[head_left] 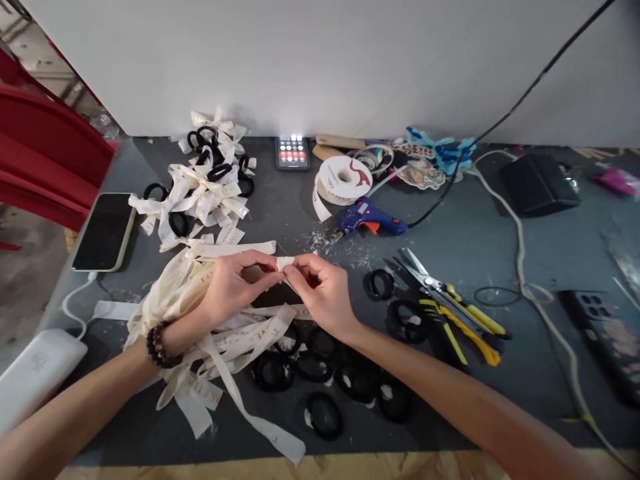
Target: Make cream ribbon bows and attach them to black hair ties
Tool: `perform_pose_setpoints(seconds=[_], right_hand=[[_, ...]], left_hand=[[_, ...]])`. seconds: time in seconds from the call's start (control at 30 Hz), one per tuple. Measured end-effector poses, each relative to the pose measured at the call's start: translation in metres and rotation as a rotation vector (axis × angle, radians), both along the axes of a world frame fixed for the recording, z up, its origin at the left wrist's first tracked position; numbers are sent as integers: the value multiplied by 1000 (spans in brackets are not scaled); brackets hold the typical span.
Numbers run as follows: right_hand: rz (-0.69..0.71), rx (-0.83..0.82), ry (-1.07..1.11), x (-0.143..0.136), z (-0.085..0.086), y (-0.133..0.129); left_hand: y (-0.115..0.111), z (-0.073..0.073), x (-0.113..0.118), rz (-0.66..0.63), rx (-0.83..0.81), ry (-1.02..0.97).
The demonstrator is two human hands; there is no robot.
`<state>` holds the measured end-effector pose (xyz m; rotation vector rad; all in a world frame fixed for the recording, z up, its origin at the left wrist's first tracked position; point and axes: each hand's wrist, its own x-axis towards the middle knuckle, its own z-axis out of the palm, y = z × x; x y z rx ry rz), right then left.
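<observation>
My left hand (235, 281) and my right hand (327, 293) meet above the middle of the grey table. Their fingertips pinch a small folded piece of white ribbon (285, 263) between them. Under and beside my left hand lies a heap of cream ribbon strips (170, 287) with printed letters. Several black hair ties (325, 415) lie below my right hand, some with bits of white on them. Further back on the left is a pile of ribbon bows (200, 193) with black hair ties.
Behind my hands lie a blue glue gun (373, 217) and a ribbon spool (345, 179). Scissors (435, 283) with yellow handles are at the right. Phones (104, 232) lie at the left, back and right; a white power bank (40, 373) sits front left.
</observation>
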<state>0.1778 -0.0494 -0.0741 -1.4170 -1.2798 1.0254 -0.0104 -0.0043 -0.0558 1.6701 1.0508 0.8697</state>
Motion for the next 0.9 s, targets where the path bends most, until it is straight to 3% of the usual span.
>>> perform_pose_setpoints(seconds=[0.43, 0.67, 0.9], right_hand=[[41, 24, -61, 2, -1, 0], [48, 43, -47, 1, -1, 0], [29, 27, -55, 1, 1, 0]], left_hand=[[0, 4, 1, -35, -43, 13], [1, 6, 0, -6, 67, 12], [1, 1, 1, -3, 50, -28]])
